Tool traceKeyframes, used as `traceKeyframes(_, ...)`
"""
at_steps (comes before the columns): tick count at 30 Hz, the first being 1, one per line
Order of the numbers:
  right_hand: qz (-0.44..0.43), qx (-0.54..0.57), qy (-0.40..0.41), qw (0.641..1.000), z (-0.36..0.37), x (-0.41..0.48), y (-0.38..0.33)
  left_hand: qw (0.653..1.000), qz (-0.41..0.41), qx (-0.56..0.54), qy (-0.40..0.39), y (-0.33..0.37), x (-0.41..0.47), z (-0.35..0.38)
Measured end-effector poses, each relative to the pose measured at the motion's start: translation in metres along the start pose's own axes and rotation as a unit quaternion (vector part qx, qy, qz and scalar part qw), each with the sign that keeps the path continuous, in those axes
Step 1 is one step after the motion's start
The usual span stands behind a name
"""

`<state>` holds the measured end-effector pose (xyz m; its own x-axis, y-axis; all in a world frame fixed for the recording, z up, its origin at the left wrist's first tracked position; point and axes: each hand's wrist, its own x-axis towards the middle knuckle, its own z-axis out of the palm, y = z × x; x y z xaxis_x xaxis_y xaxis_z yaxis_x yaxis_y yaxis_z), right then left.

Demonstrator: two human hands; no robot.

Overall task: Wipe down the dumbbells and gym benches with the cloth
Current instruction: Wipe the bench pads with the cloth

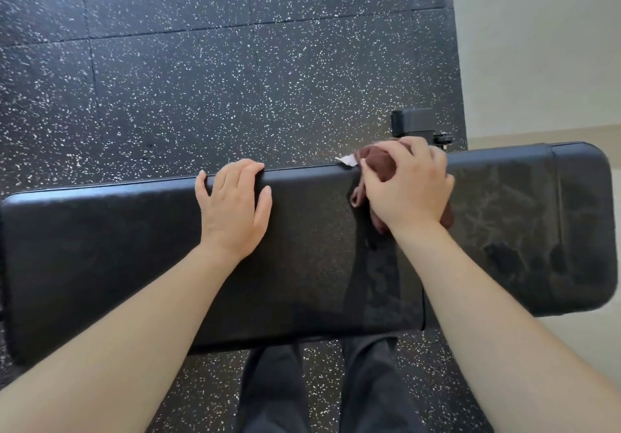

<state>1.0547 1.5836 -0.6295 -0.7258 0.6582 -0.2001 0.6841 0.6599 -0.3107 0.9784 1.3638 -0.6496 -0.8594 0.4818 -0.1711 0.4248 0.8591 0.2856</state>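
Floor tiles (201,79), speckled black, surround the bench (117,264). Left hand (232,210) lies spread on its far edge; right hand (408,190) clutches the cloth (378,160)

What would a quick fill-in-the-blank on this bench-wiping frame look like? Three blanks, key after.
1. The right hand grips a crumpled brown ____ against the long black padded bench.
2. The left hand rests open at the bench's ____ edge, away from the person.
3. The black rubber floor is flecked with ____ speckles.
Missing words: cloth; far; white.
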Motion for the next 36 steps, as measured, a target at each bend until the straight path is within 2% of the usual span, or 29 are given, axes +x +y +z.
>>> traceKeyframes(5, 0.0, 0.027, 0.023, 0.999, 0.003, -0.011, -0.005, 0.999, -0.049, 0.001, 0.017, 0.025, 0.002, 0.013)
traceKeyframes(11, -0.065, 0.032, 0.045, 0.996, 0.027, -0.033, -0.043, 0.998, -0.05, -0.002, 0.027, 0.023, 0.003, 0.015)
traceKeyframes(15, -0.084, 0.034, 0.042, 0.995, 0.024, -0.037, -0.026, 0.999, -0.048, 0.001, 0.021, 0.025, 0.002, 0.014)
traceKeyframes(20, -0.057, 0.036, 0.051, 0.996, 0.015, -0.068, 0.012, 0.998, -0.048, 0.007, 0.028, 0.026, 0.003, 0.015)
traceKeyframes(25, -0.119, 0.015, 0.027, 0.992, 0.01, -0.095, 0.045, 0.998, -0.053, 0.023, 0.029, 0.028, 0.001, 0.016)
traceKeyframes(32, -0.109, 0.052, 0.026, 0.992, 0.001, -0.053, 0.038, 0.996, -0.086, 0.009, -0.006, 0.042, -0.008, 0.013)
traceKeyframes(36, -0.126, 0.055, 0.022, 0.99, 0.0, -0.051, 0.039, 0.991, -0.131, 0.001, -0.015, 0.065, -0.029, 0.019)
